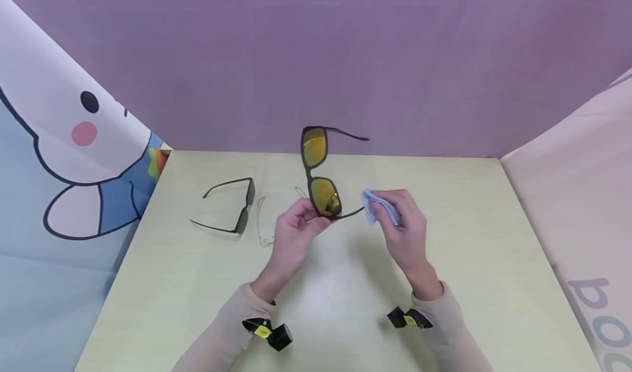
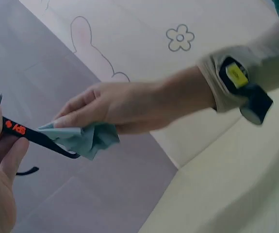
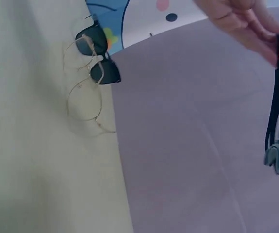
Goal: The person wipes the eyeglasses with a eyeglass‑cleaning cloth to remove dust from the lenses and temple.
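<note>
My left hand (image 1: 295, 235) pinches a pair of black-framed sunglasses (image 1: 308, 170) with yellow mirrored lenses near one hinge, holding them up over the table with both temple arms unfolded. Red lettering shows on the near temple arm (image 2: 37, 138) in the left wrist view. With my right hand (image 1: 406, 226) I grip a folded light-blue cloth (image 1: 369, 207) between thumb and fingers. The cloth is wrapped about the tip end of that temple arm, whose end pokes out past it in the left wrist view.
Left on the pale table (image 1: 469, 240) lie dark sunglasses (image 1: 245, 213) with arms unfolded. Beside them sit thin-framed clear glasses (image 3: 84, 119), partly hidden behind my left hand in the head view. A purple backdrop (image 1: 419, 75) rises at the table's far edge, with printed cloths at both sides.
</note>
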A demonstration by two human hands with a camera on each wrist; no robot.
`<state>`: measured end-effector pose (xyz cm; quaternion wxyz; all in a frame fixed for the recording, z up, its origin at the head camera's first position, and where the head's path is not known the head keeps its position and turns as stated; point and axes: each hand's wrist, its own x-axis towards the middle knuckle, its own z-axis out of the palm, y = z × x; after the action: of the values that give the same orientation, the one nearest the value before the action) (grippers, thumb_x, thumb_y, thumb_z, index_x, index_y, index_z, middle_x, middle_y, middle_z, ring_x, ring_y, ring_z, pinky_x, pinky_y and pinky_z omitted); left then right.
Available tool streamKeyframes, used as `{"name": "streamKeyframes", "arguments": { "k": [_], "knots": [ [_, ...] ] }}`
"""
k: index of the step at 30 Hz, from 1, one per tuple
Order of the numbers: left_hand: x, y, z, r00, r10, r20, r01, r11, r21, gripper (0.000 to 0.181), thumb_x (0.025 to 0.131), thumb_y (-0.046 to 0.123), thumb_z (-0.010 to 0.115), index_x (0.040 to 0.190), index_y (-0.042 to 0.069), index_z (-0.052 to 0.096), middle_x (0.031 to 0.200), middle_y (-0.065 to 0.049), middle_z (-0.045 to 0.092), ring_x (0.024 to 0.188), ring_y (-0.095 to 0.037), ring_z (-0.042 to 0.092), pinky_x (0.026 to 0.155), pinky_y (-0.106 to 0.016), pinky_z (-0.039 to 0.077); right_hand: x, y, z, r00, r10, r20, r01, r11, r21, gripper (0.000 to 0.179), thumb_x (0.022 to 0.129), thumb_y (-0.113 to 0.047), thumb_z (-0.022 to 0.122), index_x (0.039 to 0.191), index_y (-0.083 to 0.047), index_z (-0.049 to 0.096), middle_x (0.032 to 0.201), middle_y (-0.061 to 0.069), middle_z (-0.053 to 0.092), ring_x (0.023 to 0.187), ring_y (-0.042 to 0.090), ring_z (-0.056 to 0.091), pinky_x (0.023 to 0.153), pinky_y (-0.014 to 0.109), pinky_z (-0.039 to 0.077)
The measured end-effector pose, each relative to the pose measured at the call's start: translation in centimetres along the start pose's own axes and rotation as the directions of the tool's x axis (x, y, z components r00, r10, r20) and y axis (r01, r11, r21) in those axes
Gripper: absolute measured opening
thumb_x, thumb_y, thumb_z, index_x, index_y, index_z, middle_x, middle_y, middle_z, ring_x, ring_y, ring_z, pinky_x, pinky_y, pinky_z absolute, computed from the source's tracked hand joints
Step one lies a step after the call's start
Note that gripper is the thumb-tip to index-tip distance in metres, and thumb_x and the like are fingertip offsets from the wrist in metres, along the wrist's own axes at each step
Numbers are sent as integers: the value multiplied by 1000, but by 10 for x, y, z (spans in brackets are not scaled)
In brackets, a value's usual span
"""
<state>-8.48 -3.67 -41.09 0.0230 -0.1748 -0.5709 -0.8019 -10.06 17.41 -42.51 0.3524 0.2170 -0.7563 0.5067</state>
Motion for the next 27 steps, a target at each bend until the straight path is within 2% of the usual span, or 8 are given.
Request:
{"name": "streamKeyframes", "arguments": {
  "k": [3,7,9,13,17,19,24,27],
  "knots": [
    [-3,0,-4,999,15,49,-18,997,74,24,91,-8,70,108,-20,57,106,0,73,101,-7,71,91,-28,61,2,-9,-2,989,-16,149,11,999,34,15,94,0,71,109,0,75,97,13,70,84,15,63,74,15,51],
    [-5,-2,-8,989,56,137,-72,990,119,26,92,2,74,107,-16,62,107,-27,69,101,-8,70,90,-31,62,4,-17,-4,946,-28,322,26,1000,12,15,95,-3,73,110,-2,74,97,7,67,80,16,62,71,17,53],
    [-5,-3,-9,980,81,182,-107,985,135,25,93,5,74,106,-14,64,106,-33,66,100,-9,70,89,-34,63,7,-18,-6,927,-15,374,28,999,-30,17,93,1,74,109,-4,74,98,5,67,80,15,62,70,20,55],
    [-6,-5,-9,963,122,242,-166,971,172,21,91,0,74,107,-11,66,104,-31,69,99,-11,70,87,-39,63,13,-11,-12,910,48,412,40,978,-203,17,90,2,76,106,-4,75,95,4,66,78,16,60,64,29,57],
    [-7,-6,-7,958,120,261,-177,962,209,18,88,-10,74,106,-9,68,103,-27,71,95,-12,71,85,-40,64,15,-2,-16,902,113,416,45,936,-350,13,92,-5,77,105,-2,76,92,7,64,76,19,59,61,35,57],
    [-8,-7,-7,958,112,265,-173,961,218,19,87,-12,73,105,-8,68,104,-26,71,95,-13,71,85,-39,64,14,-3,-17,888,131,440,24,944,-329,13,94,-5,75,106,-3,76,93,6,65,77,18,60,62,34,57],
    [-7,-7,-8,957,109,270,-175,957,233,19,89,-9,73,108,-7,69,106,-25,71,98,-19,72,86,-40,64,14,-13,-18,847,125,517,-55,987,-148,15,94,0,72,108,-6,74,98,3,67,78,11,62,65,28,58],
    [-7,-6,-8,958,108,266,-173,956,237,19,90,-7,73,108,-7,69,106,-25,71,98,-19,72,86,-39,64,15,-14,-18,852,116,511,-55,990,-133,15,94,0,72,107,-8,75,98,2,68,79,10,62,66,27,58]
  ]
}}
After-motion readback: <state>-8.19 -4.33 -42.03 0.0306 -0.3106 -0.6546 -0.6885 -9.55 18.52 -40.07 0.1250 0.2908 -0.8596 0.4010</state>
